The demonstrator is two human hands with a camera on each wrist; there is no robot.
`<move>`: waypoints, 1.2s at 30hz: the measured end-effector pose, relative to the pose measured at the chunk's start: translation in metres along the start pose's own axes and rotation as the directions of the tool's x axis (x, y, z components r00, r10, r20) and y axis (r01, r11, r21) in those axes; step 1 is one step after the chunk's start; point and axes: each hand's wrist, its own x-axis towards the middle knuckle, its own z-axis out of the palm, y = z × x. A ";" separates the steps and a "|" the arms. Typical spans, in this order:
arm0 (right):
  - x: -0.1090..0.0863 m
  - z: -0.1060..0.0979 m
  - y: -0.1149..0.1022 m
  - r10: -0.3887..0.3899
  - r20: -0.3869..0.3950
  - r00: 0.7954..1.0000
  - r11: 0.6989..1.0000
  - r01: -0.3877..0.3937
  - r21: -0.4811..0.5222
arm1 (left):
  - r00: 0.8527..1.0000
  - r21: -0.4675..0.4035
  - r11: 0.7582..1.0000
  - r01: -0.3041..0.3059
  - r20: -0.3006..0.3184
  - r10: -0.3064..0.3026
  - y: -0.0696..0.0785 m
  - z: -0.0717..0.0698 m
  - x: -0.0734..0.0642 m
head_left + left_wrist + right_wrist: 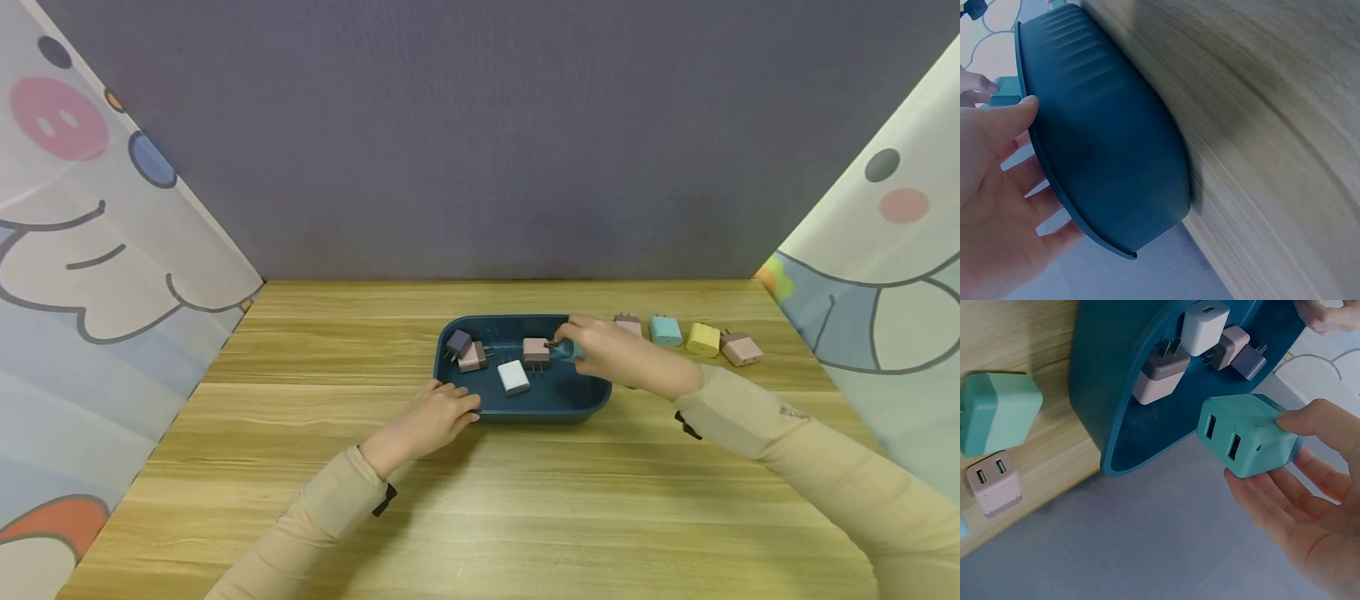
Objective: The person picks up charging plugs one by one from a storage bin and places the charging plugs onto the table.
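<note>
A dark blue plastic bin (pixel 547 416) stands on the wooden table. My left hand (pixel 438 412) grips its near left rim; in the left wrist view the thumb lies on the bin's outer wall (pixel 1104 144) and the fingers go behind the rim. Above the bin's right part, my right hand (pixel 611 352) pinches a teal charger (pixel 1244 435) with two USB ports, thumb on one side and fingers on the other. Inside the bin lie a white charger (pixel 513 377), a pink-and-brown charger (pixel 536 351), another pink-and-brown charger (pixel 472 358) and a dark purple charger (pixel 458 343).
Right of the bin, a pink charger (pixel 628 323), a light blue charger (pixel 666 331), a yellow charger (pixel 703 340) and another pink charger (pixel 741 349) lie on the table. The right wrist view shows a green charger (pixel 1000 412) beside the bin. A grey wall (pixel 480 150) rises behind.
</note>
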 end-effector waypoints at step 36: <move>-0.074 -0.015 0.050 0.164 -0.175 0.971 0.986 -0.159 0.044 | 0.998 -0.006 0.999 0.040 0.056 -0.039 0.003 -0.002 0.001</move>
